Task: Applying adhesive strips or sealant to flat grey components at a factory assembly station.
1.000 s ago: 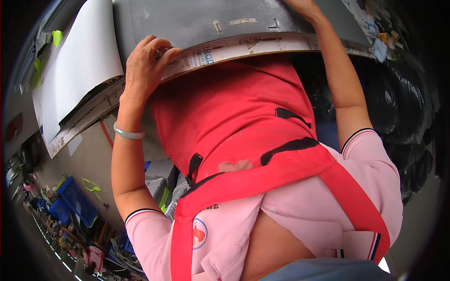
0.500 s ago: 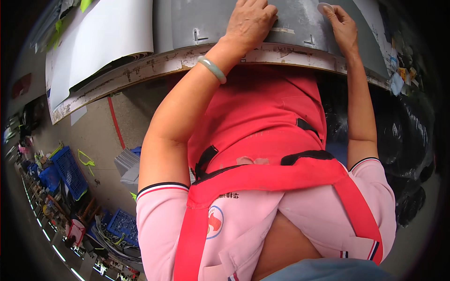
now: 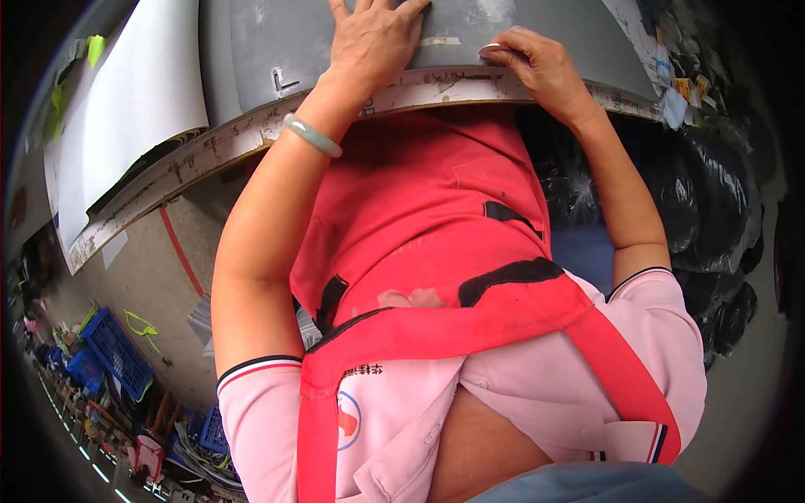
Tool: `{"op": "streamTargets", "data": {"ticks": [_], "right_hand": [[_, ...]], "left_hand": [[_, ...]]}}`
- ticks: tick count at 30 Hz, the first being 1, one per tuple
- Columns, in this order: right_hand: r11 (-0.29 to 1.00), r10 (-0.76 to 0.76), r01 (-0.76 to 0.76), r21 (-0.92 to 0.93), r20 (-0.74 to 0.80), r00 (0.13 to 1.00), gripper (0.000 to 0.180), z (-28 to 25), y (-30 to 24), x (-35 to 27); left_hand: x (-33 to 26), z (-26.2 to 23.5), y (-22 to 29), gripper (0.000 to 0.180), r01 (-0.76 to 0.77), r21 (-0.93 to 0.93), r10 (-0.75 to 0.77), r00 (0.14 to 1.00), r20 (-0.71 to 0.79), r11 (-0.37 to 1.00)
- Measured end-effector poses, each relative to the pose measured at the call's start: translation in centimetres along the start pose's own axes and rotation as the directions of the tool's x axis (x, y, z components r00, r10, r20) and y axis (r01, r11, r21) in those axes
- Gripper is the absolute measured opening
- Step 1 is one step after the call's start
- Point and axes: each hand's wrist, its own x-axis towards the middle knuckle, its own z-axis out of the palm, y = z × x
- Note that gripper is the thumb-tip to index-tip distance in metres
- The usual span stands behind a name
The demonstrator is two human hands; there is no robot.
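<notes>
A large grey sheet point(image 3: 285, 42) lies on a worktable whose worn, pale front edge point(image 3: 243, 134) curves across the top of the view. My left hand point(image 3: 373, 38) lies flat on the grey sheet with its fingers spread, and a pale green bangle point(image 3: 312, 136) sits on that wrist. My right hand point(image 3: 537, 67) is a little to the right, fingers bent, fingertips pressing on the sheet just above the table edge. Its thumb is hidden, so I cannot tell whether it pinches the sheet. Both arms reach up over my red apron point(image 3: 428, 243).
White sheets point(image 3: 142, 92) lie stacked on the table's left part. Black plastic bags point(image 3: 713, 193) are piled on the floor at the right. Blue crates point(image 3: 113, 352) and assorted clutter line the floor at the lower left.
My left hand has gone from gripping the table's front edge at the left up onto the grey sheet, next to my right hand. My right hand has drawn in toward the table edge.
</notes>
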Motion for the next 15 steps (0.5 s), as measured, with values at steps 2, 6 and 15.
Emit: {"op": "streamTargets", "data": {"ticks": [2,6,15], "right_hand": [[0.999,0.042,-0.041,-0.033,0.014,0.999,0.017,-0.6,0.3,-0.4],[0.864,0.437,-0.423,0.272,0.011,0.899,0.022,-0.7,-0.1,-0.7],[0.852,0.46,-0.452,0.266,0.032,0.887,0.022,0.3,0.4,0.5]], "left_hand": [[-0.4,0.2,-0.3,0.029,0.008,-0.002,-0.008,1.0,0.005,1.0],[-0.2,0.1,0.0,0.028,0.016,0.0,-0.016,1.0,0.022,1.0],[0.5,0.3,-0.3,0.027,0.02,-0.014,-0.02,1.0,0.005,1.0]]}}
